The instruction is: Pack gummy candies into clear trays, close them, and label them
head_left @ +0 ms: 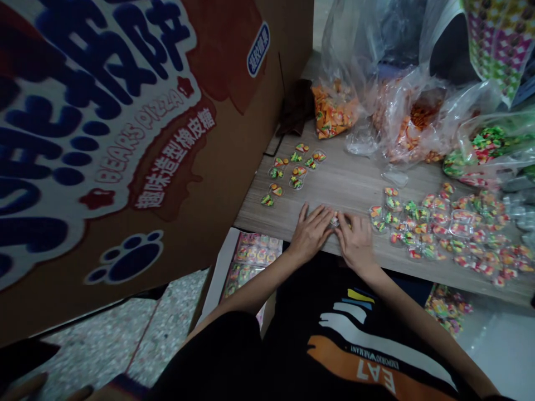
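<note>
My left hand (311, 231) and my right hand (355, 239) rest side by side on the wooden table (346, 181), fingertips meeting over a small clear candy packet (336, 220). The left fingers lie fairly flat; the right fingers curl onto the packet. To the right spreads a large heap of small clear packets with colourful gummy pieces (451, 228). Further back on the left lies a smaller group of the same packets (292, 170).
A big printed cardboard box (125, 145) stands close on the left. Plastic bags of orange candies (334, 111) and of green ones (485, 145) crowd the back. Below the table edge sit a tray of packed candies (251, 259) and another bag (447, 306).
</note>
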A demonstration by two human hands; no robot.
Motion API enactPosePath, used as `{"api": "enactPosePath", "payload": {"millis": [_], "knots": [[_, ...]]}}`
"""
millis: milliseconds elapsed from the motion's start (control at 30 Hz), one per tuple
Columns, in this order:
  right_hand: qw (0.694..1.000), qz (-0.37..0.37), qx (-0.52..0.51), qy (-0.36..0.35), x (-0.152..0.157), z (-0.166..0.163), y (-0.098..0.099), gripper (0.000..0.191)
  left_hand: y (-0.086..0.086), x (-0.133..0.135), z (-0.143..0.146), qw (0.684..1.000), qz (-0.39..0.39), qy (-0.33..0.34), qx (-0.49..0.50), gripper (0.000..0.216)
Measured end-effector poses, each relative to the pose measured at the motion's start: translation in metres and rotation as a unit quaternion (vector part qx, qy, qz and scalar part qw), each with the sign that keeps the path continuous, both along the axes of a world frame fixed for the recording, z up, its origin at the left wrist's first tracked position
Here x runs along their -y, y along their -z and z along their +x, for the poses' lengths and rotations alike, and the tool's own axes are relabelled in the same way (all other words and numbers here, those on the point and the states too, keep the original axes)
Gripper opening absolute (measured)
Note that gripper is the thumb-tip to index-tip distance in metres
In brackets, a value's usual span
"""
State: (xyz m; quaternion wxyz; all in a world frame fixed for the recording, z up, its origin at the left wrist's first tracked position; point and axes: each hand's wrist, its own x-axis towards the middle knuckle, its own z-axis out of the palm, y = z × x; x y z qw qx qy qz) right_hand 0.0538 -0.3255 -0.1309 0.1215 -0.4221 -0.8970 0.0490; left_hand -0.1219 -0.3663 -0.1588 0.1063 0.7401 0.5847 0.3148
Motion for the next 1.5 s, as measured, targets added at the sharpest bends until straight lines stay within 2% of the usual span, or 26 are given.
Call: {"api": "enactPosePath", "payload": {"millis": [167,300,433,567,700,833,933,1033,1100,1167,1267,1367,1500], "knots": [[1.0,-0.019,0.003,-0.023,0.002,0.002,0.003,0.048,0.001,0.0,0.001,0.999,0.03,-0.014,0.003,0.039],[0.998,-0.03,0.027,-0.045,0.006,0.008,0.004,0.056,0.001,0.002,0.002,0.998,0.046,-0.025,-0.032,0.034],[0.992,-0.049,0.048,-0.108,0.007,0.014,0.004,0.074,-0.001,0.007,-0.002,0.997,0.009,0.01,-0.082,0.039],[0.991,-0.058,0.03,-0.114,0.005,0.016,0.007,0.074,-0.006,0.01,-0.005,0.994,-0.038,0.038,-0.09,0.046],[0.996,-0.052,-0.015,-0.075,0.003,0.008,0.005,0.055,-0.007,0.009,-0.006,0.997,-0.052,0.032,-0.056,0.051],[0.998,-0.042,-0.044,-0.029,-0.003,0.01,-0.012,0.047,-0.007,0.005,-0.015,0.999,-0.021,-0.028,0.008,0.048],[0.996,0.018,-0.078,0.048,-0.011,0.035,-0.024,0.046,-0.009,-0.002,-0.029,0.996,0.004,-0.088,0.022,0.037],[0.983,0.082,-0.071,0.148,-0.022,0.071,-0.025,0.045,-0.012,-0.014,-0.045,0.99,0.021,-0.139,0.015,0.031],[0.977,0.1,-0.051,0.179,-0.032,0.088,-0.022,0.044,-0.014,-0.028,-0.052,0.988,0.021,-0.155,0.003,0.029],[0.976,0.106,-0.052,0.181,-0.05,0.093,-0.021,0.043,-0.018,-0.047,-0.055,0.988,0.011,-0.156,-0.012,0.029],[0.983,0.078,-0.054,0.154,-0.092,0.081,-0.023,0.042,-0.026,-0.085,-0.054,0.987,-0.019,-0.157,-0.034,0.036],[0.985,0.044,0.006,0.165,-0.142,0.063,-0.025,0.043,-0.032,-0.121,-0.048,0.983,-0.057,-0.159,-0.067,0.045],[0.986,-0.002,0.092,0.138,-0.178,0.05,-0.019,0.044,-0.029,-0.144,-0.041,0.983,-0.049,-0.157,-0.086,0.042]]}}
